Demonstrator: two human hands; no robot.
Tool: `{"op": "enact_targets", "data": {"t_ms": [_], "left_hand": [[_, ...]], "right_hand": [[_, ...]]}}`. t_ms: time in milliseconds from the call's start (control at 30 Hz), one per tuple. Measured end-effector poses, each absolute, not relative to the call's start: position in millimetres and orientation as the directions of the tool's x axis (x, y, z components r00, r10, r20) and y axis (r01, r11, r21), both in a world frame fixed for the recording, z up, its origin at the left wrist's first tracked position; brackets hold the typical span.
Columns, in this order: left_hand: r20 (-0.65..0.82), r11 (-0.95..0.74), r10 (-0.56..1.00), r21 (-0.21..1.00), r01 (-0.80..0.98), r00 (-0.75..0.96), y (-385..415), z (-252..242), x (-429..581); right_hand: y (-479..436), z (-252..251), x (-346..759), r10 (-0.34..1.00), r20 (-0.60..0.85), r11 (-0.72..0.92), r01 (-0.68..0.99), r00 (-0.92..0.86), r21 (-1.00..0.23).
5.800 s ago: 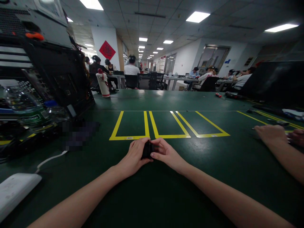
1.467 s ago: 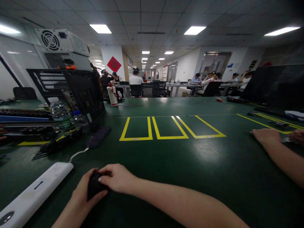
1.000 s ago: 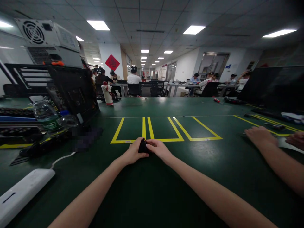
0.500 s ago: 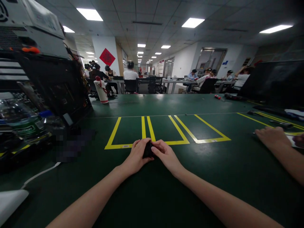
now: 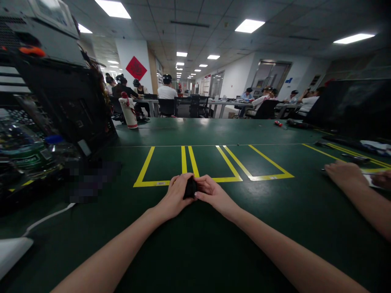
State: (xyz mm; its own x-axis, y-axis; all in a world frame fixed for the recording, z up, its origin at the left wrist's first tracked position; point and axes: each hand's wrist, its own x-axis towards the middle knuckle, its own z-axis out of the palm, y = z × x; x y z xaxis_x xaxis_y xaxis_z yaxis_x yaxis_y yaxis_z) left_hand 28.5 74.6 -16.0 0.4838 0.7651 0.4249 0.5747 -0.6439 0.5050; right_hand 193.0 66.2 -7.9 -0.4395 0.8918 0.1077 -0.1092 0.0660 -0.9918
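Observation:
A small black object point(image 5: 190, 188) is between my two hands, low over the green table point(image 5: 195, 252); its kind cannot be made out. My left hand point(image 5: 177, 191) wraps around its left side, thumb below and fingers over the top. From the right, my right hand point(image 5: 210, 193) has its thumb and fingertips against the object's edge. Part of the object is hidden behind the fingers. Just beyond the hands, yellow tape outlines point(image 5: 227, 179) lie on the table.
At the right edge another person's hand point(image 5: 343, 175) is on the table near dark tools. A black computer case point(image 5: 70, 93) and a plastic bottle point(image 5: 27, 150) stand left. A white bottle-shaped object point(image 5: 129, 112) stands farther back. A white cable point(image 5: 49, 217) runs at lower left.
My right thumb has slid slightly down along the black object, and more of its dark face shows. The view has shifted a little.

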Motion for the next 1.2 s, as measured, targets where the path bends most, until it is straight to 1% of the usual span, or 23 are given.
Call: {"op": "enact_targets", "data": {"t_ms": [67,133,233,367,433,533,600,733,867,967,1067,1200], "left_hand": [[0.42,-0.638,0.77,0.512,0.575,0.48,75.0,-16.2,28.1],[0.415,-0.629,0.777,0.517,0.58,0.473,75.2,-16.5,27.5],[0.403,-0.62,0.785,0.523,0.585,0.472,74.9,-16.9,26.6],[0.393,-0.611,0.791,0.534,0.584,0.468,73.7,-16.2,25.9],[0.394,-0.611,0.792,0.539,0.58,0.467,73.2,-15.5,25.8],[0.395,-0.61,0.792,0.545,0.575,0.466,72.7,-14.7,26.0],[0.393,-0.604,0.796,0.549,0.577,0.46,72.5,-14.9,26.1],[0.413,-0.616,0.788,0.537,0.577,0.457,73.1,-16.4,26.4],[0.422,-0.622,0.783,0.525,0.581,0.457,73.6,-17.5,26.2],[0.396,-0.605,0.796,0.539,0.585,0.458,72.7,-16.2,25.9],[0.39,-0.607,0.794,0.546,0.578,0.466,71.2,-14.1,25.7],[0.398,-0.613,0.79,0.543,0.574,0.467,70.9,-13.5,25.6]], "right_hand": [[64.6,-6.2,192.1,0.899,0.087,0.042,-0.113,-0.43,-0.993],[64.3,-6.3,190.3,0.919,0.089,0.054,-0.1,-0.385,-0.994],[65.8,-8.7,188.1,0.939,0.072,0.062,-0.042,-0.336,-0.997],[68.0,-8.8,189.2,0.935,0.05,0.067,0.037,-0.351,-0.997],[67.6,-6.6,190.6,0.92,0.057,0.073,0.028,-0.387,-0.997],[65.9,-3.1,191.8,0.897,0.045,0.039,-0.023,-0.439,-0.999],[64.9,-2.2,191.4,0.9,0.048,0.037,-0.035,-0.433,-0.999],[65.5,-4.6,188.8,0.924,0.087,0.086,-0.019,-0.371,-0.996],[68.3,-8.7,188.1,0.936,0.055,0.067,0.022,-0.349,-0.998],[69.3,-9.4,189.8,0.926,0.053,0.069,0.029,-0.373,-0.997],[68.1,-7.7,191.1,0.899,0.058,0.052,-0.027,-0.434,-0.998],[66.2,-6.3,190.3,0.912,0.087,0.08,-0.033,-0.4,-0.996]]}}
